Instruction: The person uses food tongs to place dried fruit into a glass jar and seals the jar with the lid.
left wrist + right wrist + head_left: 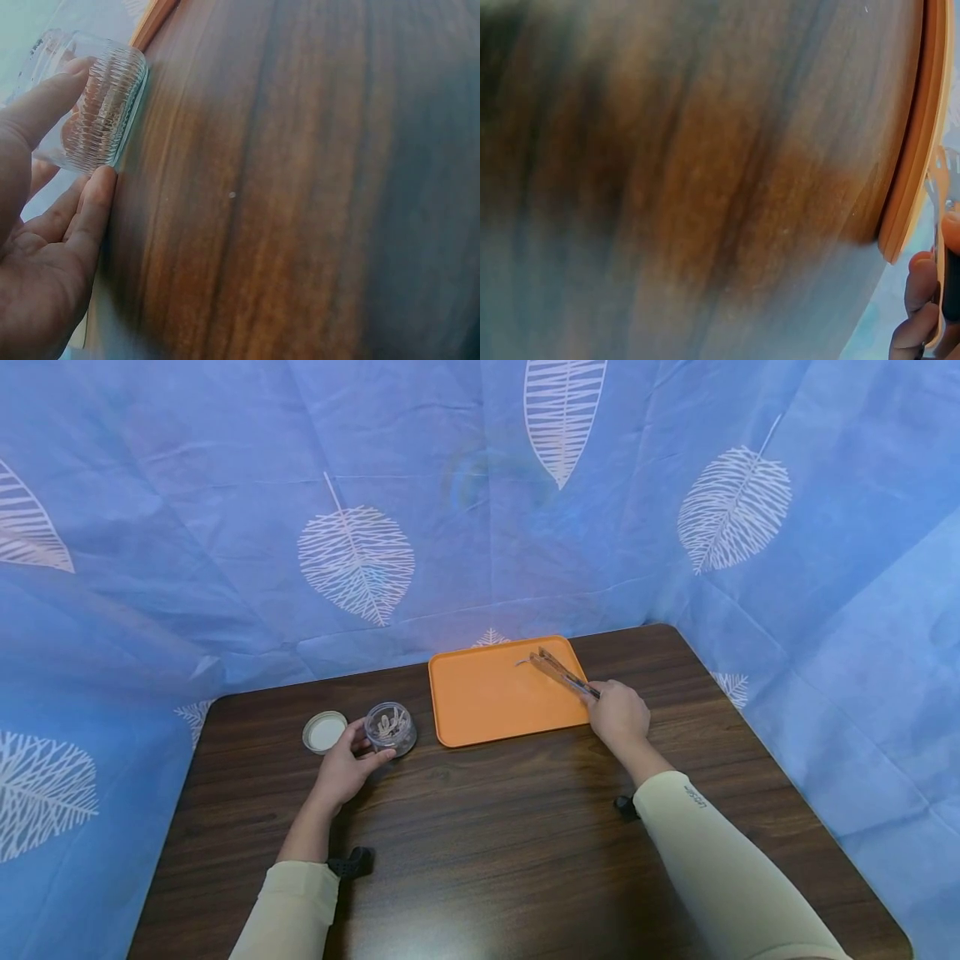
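My left hand [348, 768] holds a clear round jar [402, 741] between thumb and fingers; it stands lidless on the table, with several pale, thin pieces [390, 723] inside. Ridged glass walls of the jar [112, 105] show in the left wrist view, with the thumb across the side and fingertips at its base. My right hand [621, 714] grips a pair of tongs [562, 672] by the dark handle. Their tips reach over the right part of an orange tray [487, 702]. A small pale sliver [521, 662] appears at the tips.
A round lid [325, 732] with a white inside lies left of the jar. The dark wooden table [480, 835] meets blue leaf-print cloth [480, 527] at the back. Black bands [352, 863] sit on both wrists.
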Tool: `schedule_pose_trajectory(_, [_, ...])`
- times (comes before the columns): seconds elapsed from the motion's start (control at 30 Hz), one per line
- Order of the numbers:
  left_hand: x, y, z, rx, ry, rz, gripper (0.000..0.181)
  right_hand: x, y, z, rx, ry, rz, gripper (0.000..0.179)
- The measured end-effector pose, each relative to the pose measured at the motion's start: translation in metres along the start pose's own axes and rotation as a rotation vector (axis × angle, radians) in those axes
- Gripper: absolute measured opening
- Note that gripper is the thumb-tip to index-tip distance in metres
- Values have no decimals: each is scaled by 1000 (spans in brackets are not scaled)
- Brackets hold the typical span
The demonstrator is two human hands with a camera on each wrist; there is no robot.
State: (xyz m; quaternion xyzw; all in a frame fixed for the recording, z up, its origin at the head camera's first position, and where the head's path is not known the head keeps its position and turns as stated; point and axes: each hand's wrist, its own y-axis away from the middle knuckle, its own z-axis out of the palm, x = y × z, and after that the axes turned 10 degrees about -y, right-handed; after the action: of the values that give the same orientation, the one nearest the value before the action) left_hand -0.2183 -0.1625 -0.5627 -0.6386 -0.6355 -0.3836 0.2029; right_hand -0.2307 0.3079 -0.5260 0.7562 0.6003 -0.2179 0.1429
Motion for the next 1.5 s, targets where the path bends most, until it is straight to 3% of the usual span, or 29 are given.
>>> schedule_pose_trajectory(0.7, [1,1,0,8,-7,-5,91,-4,2,1,-15,-11,27,41])
schedule_pose_trajectory(1.5, [0,1,1,3,-2,-1,93,-10,15,1,21,-46,-38,42])
